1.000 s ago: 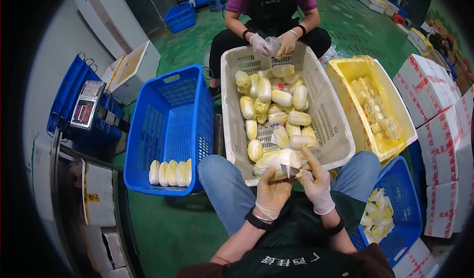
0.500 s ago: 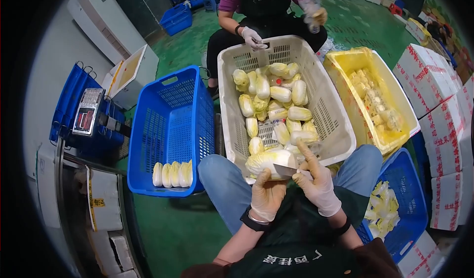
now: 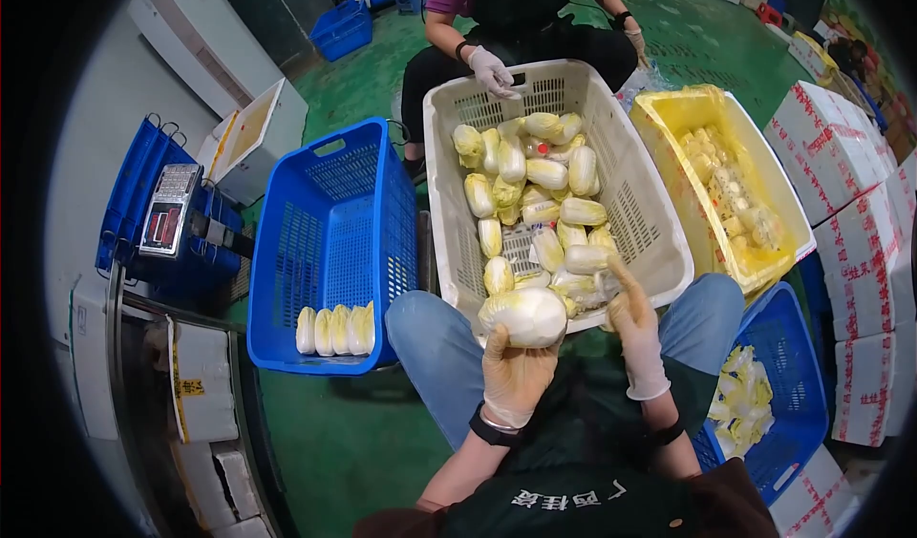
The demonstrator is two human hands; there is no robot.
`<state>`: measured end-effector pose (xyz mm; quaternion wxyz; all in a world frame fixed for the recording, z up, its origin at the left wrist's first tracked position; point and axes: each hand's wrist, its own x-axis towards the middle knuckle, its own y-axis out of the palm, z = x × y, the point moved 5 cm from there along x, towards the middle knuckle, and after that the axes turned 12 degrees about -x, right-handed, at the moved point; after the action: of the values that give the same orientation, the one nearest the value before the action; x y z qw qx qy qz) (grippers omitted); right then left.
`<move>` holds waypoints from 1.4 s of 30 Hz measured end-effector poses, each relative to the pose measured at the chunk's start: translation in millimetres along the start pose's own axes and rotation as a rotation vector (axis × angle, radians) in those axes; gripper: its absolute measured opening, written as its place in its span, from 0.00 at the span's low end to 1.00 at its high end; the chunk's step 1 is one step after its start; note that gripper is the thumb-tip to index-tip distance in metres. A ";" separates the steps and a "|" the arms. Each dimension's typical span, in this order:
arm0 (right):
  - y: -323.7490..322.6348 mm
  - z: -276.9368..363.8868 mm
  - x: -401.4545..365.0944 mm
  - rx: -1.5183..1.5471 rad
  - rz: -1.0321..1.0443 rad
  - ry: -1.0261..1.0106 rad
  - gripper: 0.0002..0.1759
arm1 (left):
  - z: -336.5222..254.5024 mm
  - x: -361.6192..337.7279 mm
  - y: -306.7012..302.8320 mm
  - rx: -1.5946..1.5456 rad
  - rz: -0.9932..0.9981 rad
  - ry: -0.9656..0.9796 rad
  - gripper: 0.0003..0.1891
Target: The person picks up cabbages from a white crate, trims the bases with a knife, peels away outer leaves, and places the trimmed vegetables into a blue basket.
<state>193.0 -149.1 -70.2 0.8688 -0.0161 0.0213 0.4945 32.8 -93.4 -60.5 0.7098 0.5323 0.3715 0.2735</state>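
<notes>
A napa cabbage (image 3: 525,316) lies on its side over the near rim of the white crate (image 3: 659,280), its pale cut end facing right. My left hand (image 3: 519,380), gloved, is closed around it from below. To the right, my gloved right hand (image 3: 638,342) is apart from the cabbage, its index finger stretched forward and the other fingers curled. The knife seen in it earlier barely shows now, hidden or edge-on. Several smaller cabbages (image 3: 547,175) lie loose in the crate, with a red-capped clear bottle (image 3: 538,148) among them.
A blue crate (image 3: 330,147) at left holds a row of cabbages (image 3: 334,331). Trimmed leaves (image 3: 743,404) fill a blue basket (image 3: 800,385) at right. A foam box (image 3: 659,147) with yellow lining stands beyond. Opposite, a co-worker's gloved hand (image 3: 492,72) rests at the crate's far rim.
The knife blade has left the cabbage's end, and my right hand has moved right, away from it. The cabbage has turned its cut end more toward me. The co-worker's other hand has lowered.
</notes>
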 end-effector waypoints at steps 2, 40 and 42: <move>17.6 40.9 -15.6 -0.239 0.158 -0.056 0.36 | 1.5 2.6 0.6 -0.004 -0.004 -0.001 0.35; 161.7 -284.2 239.6 -0.918 0.557 0.462 0.35 | -568.3 213.5 -237.6 2.519 -0.730 -0.360 0.47; 174.9 -323.0 248.5 -0.918 0.541 0.490 0.35 | -548.3 201.1 -205.3 2.172 -0.709 -0.505 0.43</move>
<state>162.5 137.7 -407.1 0.5855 -0.4986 0.0084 0.6392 -302.1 308.9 -391.1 -0.0276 0.7650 0.3861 -0.5147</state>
